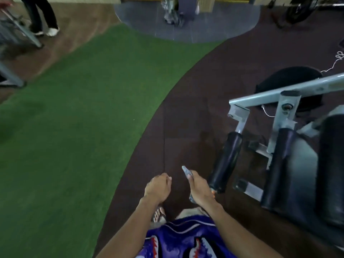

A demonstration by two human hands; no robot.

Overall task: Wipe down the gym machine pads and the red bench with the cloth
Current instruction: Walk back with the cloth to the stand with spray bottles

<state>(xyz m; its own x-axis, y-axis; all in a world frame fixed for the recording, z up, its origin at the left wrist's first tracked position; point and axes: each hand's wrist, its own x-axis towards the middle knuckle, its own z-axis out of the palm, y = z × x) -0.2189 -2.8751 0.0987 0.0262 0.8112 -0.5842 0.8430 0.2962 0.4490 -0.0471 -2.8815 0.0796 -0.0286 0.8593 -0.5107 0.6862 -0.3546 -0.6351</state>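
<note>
My right hand (199, 189) is shut on a grey cloth (186, 171), whose tip sticks out past the thumb. Just right of that hand stands a black roller pad (226, 161) of a grey-framed gym machine (283, 97). Two more black pads lie further right, a narrow one (279, 164) and a wide one (331, 164). My left hand (158, 187) hangs beside the right hand with its fingers curled in and nothing in it. No red bench is in view.
Dark rubber floor (186, 127) lies under me; green turf (83, 108) spreads to the left. A black weight plate (290, 79) lies behind the machine frame. Another person's legs (42, 17) and a grey frame (20, 28) are at the far left. My foot (159, 216) is below.
</note>
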